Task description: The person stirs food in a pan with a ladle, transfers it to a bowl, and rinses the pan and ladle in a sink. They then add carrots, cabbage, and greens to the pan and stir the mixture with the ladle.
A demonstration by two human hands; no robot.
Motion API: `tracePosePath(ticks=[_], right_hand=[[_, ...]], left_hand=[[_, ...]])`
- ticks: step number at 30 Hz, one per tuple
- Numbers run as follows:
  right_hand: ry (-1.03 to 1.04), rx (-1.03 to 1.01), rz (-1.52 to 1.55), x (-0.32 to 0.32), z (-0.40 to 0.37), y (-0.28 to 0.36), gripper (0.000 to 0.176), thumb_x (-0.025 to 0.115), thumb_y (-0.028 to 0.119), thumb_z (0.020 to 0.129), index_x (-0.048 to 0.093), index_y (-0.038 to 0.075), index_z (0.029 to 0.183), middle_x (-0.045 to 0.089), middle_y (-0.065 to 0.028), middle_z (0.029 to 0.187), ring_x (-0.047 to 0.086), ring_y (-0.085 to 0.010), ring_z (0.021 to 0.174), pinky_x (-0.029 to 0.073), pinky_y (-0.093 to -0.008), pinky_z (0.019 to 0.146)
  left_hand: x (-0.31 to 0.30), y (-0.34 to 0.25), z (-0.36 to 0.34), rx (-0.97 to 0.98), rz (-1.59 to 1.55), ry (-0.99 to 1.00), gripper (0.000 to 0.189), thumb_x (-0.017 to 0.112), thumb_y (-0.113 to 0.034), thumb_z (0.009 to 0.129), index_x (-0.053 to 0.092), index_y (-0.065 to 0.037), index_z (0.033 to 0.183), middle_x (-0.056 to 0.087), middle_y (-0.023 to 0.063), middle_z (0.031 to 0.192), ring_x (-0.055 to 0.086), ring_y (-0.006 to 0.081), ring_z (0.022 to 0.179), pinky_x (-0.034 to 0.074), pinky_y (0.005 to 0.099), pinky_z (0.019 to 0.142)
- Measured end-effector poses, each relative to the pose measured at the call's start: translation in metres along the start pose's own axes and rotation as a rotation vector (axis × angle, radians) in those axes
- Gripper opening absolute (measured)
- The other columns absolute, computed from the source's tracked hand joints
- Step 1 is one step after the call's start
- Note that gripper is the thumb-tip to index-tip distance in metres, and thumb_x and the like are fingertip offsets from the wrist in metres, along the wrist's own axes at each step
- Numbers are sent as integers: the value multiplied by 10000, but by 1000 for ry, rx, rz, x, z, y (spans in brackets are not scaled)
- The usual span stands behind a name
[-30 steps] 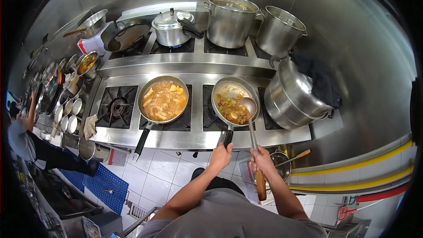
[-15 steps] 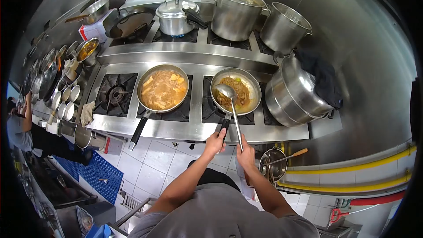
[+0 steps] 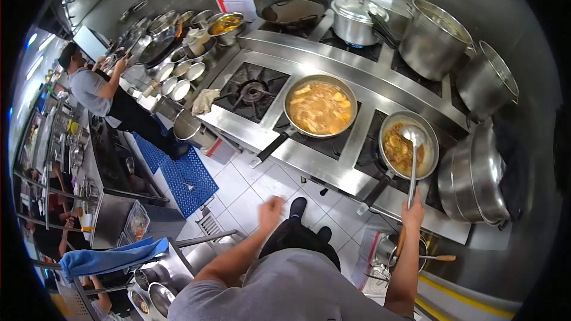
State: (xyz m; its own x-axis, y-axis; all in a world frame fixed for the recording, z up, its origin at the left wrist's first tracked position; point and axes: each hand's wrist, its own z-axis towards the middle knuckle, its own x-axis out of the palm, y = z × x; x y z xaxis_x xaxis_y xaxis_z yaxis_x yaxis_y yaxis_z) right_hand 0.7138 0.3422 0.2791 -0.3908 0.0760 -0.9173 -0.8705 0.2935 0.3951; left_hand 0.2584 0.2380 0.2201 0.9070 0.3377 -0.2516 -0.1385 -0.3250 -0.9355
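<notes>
At the right pan (image 3: 430, 144), gentle sweeps seem best, the right hand (image 3: 411, 211) gripping the ladle (image 3: 413, 171); the left hand (image 3: 272, 213) is blurred, grip unclear.

Room around your left hand (image 3: 272, 214)
Pan handle (image 3: 377, 195) juts between your hands; large pot (image 3: 468, 175) crowds your right hand (image 3: 412, 213) ahead-right.

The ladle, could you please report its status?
Right hand gripping ladle; left hand blurred, apart from pan handle. Ladle inside pan with food. Nothing visible in its way.
</notes>
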Motion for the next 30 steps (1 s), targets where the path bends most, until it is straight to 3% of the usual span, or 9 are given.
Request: tracePosePath(ticks=[3, 6, 11, 16, 17, 22, 25, 27, 30], right_hand=[[7, -15, 109, 3, -6, -4, 804, 708, 153, 820, 300, 119, 1513, 570, -282, 1287, 564, -432, 1182, 443, -445, 1008], [85, 100, 202, -1, -11, 2, 839, 743, 122, 796, 302, 78, 1509, 560, -284, 1310, 563, -398, 1212, 428, -409, 1020], [91, 165, 184, 1, -28, -3, 848, 760, 145, 773, 324, 61, 1496, 600, -267, 1255, 601, -383, 1149, 449, -404, 996], [29, 316, -63, 0, -61, -16, 723, 747, 249, 770, 466, 32, 1401, 649, -250, 1156, 630, -377, 1086, 483, -413, 942], [195, 501, -140, -20, -63, 27, 711, 749, 279, 773, 479, 37, 1385, 642, -267, 1160, 623, -389, 1098, 482, -429, 942], [16, 407, -329, -18, -75, -25, 709, 755, 235, 768, 472, 44, 1389, 688, -223, 1038, 667, -350, 991, 514, -436, 896], [60, 396, -142, -12, -67, -45, 558, 684, 89, 783, 507, -79, 1285, 615, -51, 794, 558, -148, 689, 489, -294, 647], [75, 378, -132, -14, -63, -38, 537, 679, 96, 769, 526, -69, 1257, 644, -101, 771, 587, -171, 670, 492, -329, 641], [128, 280, -222, -18, -60, -20, 434, 646, 168, 801, 567, -40, 1173, 633, -150, 711, 627, -257, 665, 494, -394, 658]], left_hand=[[-124, 11, 101, 218, 392, -589, 331, 595, -299, 961, 642, 15, 868, 623, 158, 695, 604, 261, 651, 474, 396, 648], [-221, -19, 201, 392, 615, -755, 395, 631, -320, 924, 575, -6, 1157, 604, 242, 1064, 561, 418, 998, 438, 454, 884], [-288, -57, 368, 448, 955, -524, 535, 578, -295, 929, 450, -96, 1409, 489, 241, 1347, 502, 417, 1172, 400, 490, 1024], [-306, 18, 480, 430, 1277, -304, 634, 493, -298, 957, 298, -19, 1492, 376, 283, 1459, 368, 457, 1328, 299, 503, 1122], [-299, 23, 478, 460, 1234, -299, 629, 493, -294, 957, 305, -16, 1488, 376, 286, 1459, 363, 462, 1330, 294, 508, 1124], [-256, 14, 390, 574, 915, -172, 499, 509, -218, 931, 478, 9, 1375, 438, 290, 1412, 379, 472, 1322, 278, 525, 1130], [-201, 18, 346, 745, 753, 122, 400, 572, -129, 865, 603, -42, 1253, 561, 193, 1308, 495, 389, 1238, 362, 500, 1068], [-155, -17, 311, 721, 816, 401, 379, 627, -162, 808, 644, -133, 1186, 524, 135, 1330, 460, 354, 1258, 351, 511, 1053], [-138, -27, 314, 814, 899, 100, 443, 617, -187, 775, 628, -193, 1218, 347, 176, 1502, 349, 367, 1355, 282, 579, 1085]])
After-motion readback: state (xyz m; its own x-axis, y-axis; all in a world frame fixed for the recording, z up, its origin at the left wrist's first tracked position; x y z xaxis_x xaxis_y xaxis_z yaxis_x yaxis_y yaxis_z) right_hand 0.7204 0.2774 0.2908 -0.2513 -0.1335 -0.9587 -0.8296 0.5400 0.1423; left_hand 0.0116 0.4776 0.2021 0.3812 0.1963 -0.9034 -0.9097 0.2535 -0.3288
